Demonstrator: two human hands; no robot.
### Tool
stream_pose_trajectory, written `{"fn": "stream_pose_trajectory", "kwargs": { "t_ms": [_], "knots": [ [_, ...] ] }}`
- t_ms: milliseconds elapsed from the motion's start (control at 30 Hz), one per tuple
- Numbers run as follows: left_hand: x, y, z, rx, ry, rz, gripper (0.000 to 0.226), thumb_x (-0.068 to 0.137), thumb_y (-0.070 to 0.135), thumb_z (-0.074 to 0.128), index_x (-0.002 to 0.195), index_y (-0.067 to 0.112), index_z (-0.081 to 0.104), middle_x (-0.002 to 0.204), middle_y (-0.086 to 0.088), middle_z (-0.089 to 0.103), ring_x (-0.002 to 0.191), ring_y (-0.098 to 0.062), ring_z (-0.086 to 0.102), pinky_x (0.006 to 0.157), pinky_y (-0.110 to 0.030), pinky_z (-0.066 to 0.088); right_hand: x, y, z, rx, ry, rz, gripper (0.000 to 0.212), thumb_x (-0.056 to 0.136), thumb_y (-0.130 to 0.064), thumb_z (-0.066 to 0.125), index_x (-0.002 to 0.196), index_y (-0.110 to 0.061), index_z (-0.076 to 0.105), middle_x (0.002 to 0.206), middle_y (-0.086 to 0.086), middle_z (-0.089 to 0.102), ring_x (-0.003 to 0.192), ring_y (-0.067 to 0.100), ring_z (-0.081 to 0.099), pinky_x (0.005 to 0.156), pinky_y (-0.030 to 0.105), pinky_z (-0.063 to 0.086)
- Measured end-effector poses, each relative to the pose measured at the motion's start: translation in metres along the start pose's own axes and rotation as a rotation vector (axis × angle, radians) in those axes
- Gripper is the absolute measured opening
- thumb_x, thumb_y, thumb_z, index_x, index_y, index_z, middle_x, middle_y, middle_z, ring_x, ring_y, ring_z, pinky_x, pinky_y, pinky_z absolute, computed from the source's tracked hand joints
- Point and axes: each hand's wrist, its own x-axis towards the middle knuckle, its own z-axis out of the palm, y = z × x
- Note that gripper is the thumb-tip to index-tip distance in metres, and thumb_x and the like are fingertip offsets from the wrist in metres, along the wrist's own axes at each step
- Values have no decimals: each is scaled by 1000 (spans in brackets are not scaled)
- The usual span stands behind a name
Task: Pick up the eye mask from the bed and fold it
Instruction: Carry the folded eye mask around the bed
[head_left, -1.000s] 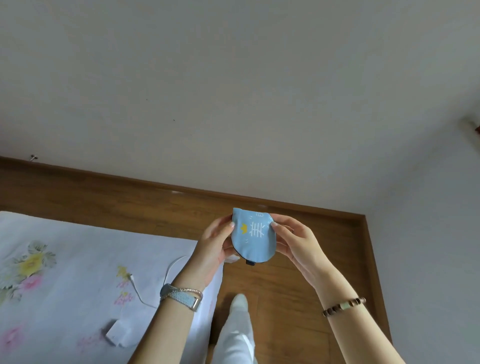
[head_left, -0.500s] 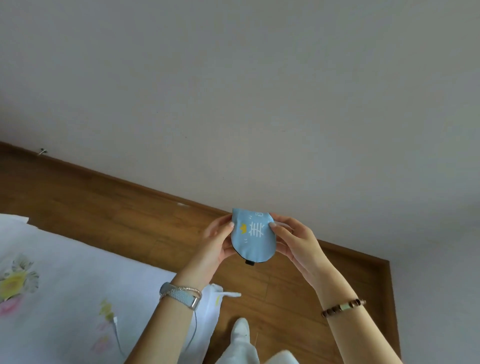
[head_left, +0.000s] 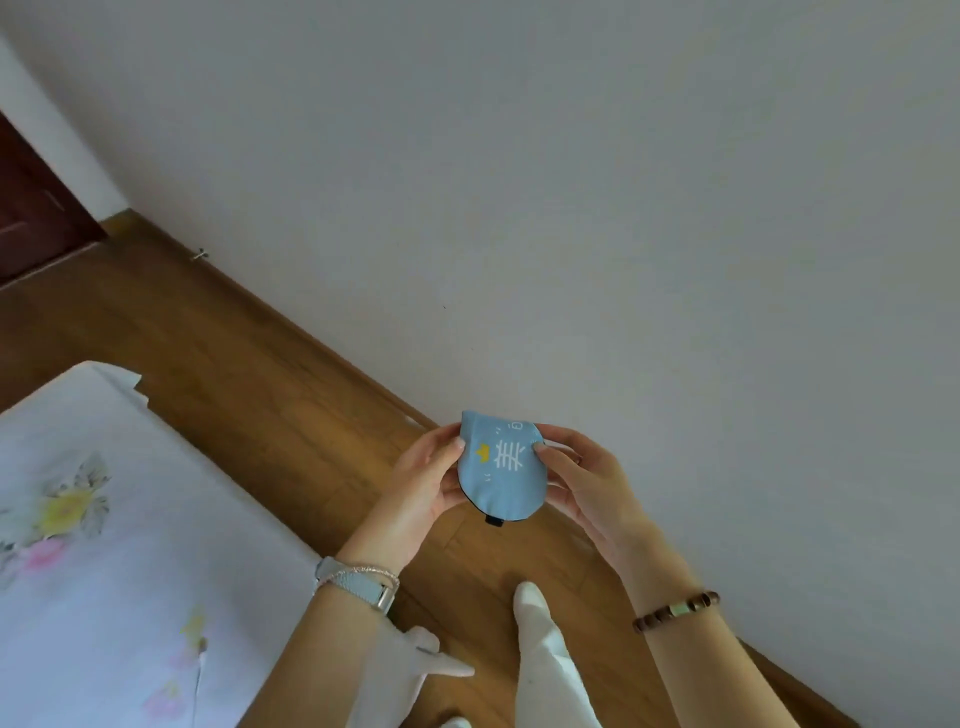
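Observation:
The light blue eye mask (head_left: 501, 475), printed with white marks and a small yellow shape, is folded in half and held up in the air in front of the wall. My left hand (head_left: 421, 493) pinches its left edge with thumb on the front. My right hand (head_left: 582, 480) grips its right edge the same way. A black trim and a small black tab show at the mask's lower edge. The bed (head_left: 93, 571), covered by a white floral sheet, lies below and to the left.
A wooden floor (head_left: 249, 374) runs between the bed and the white wall (head_left: 571, 182). A dark door (head_left: 31, 208) stands at far left. My white-trousered leg and foot (head_left: 535, 623) are below the hands. A thin cable lies on the sheet near the bottom.
The view has swung, so the bed now sits further left and the door has come into sight. Both hands keep the same hold on the folded mask.

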Motion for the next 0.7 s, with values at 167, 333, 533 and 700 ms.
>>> {"fn": "stream_pose_trajectory", "kwargs": {
  "t_ms": [167, 333, 533, 700],
  "knots": [
    [42, 23, 6, -117, 182, 52, 30, 99, 17, 54, 129, 15, 58, 123, -13, 68, 109, -26, 70, 80, -36, 58, 81, -37, 7, -108, -168, 39, 20, 93, -11, 64, 112, -14, 72, 93, 4, 80, 80, 14, 76, 66, 24, 59],
    [69, 43, 0, -187, 338, 132, 30, 102, 15, 49, 130, 12, 57, 120, -11, 71, 100, -22, 73, 73, -30, 59, 142, -69, 32, -189, -351, 45, 23, 95, -7, 61, 116, -8, 70, 98, 12, 77, 76, 13, 75, 63, 25, 60],
    [84, 75, -40, -157, 508, 219, 33, 98, 19, 54, 131, 13, 56, 126, -10, 67, 109, -24, 70, 87, -39, 60, 191, -88, 92, -276, -505, 67, 29, 97, -6, 57, 125, -4, 63, 108, 19, 72, 81, 17, 71, 69, 29, 61],
    [98, 96, -96, -201, 596, 245, 32, 98, 20, 55, 130, 13, 57, 125, -10, 68, 109, -24, 70, 89, -41, 59, 230, -89, 160, -342, -602, 51, 27, 96, -11, 60, 122, -9, 65, 113, 16, 73, 92, 21, 72, 72, 30, 61]
  ]
}}
